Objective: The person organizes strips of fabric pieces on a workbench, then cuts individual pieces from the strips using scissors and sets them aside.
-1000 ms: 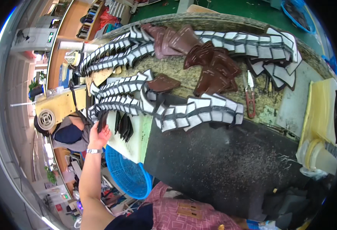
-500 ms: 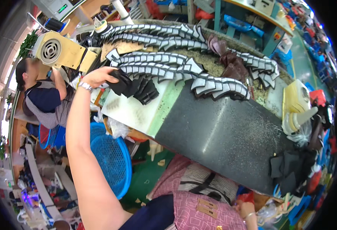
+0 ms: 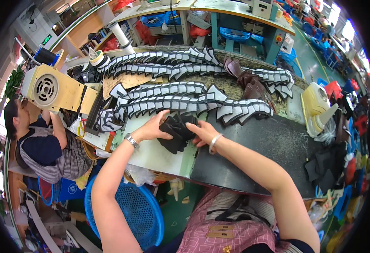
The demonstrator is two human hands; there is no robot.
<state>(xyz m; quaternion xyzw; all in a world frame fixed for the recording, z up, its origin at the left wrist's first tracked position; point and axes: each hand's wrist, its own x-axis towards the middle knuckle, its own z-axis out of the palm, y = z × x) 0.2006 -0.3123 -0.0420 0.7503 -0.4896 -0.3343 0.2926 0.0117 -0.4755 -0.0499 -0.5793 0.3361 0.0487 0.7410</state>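
Over the white board [image 3: 145, 158] on the bench, both my hands are at a bundle of black flat pieces [image 3: 177, 134], which look like leather or fabric. My left hand [image 3: 152, 127] grips the bundle's left side, fingers above and thumb below. At its right edge my right hand [image 3: 205, 134] is closed on the pieces with thumb and fingers. Just beyond lie long overlapping rows of white-faced, black-edged pieces [image 3: 164, 105]. The bundle hides part of the board.
A black mat [image 3: 239, 147] covers the bench to the right, with a cream bottle [image 3: 315, 107] beyond it. Brown pieces [image 3: 252, 84] lie among the far rows. A cream machine [image 3: 54, 88] and a seated co-worker [image 3: 46, 143] are at left. Below stands a blue basket [image 3: 130, 211].
My left hand has brought the black pieces rightward and nearer from the rows' left end. My right hand has come up from my lap to the bundle. The view has shifted.
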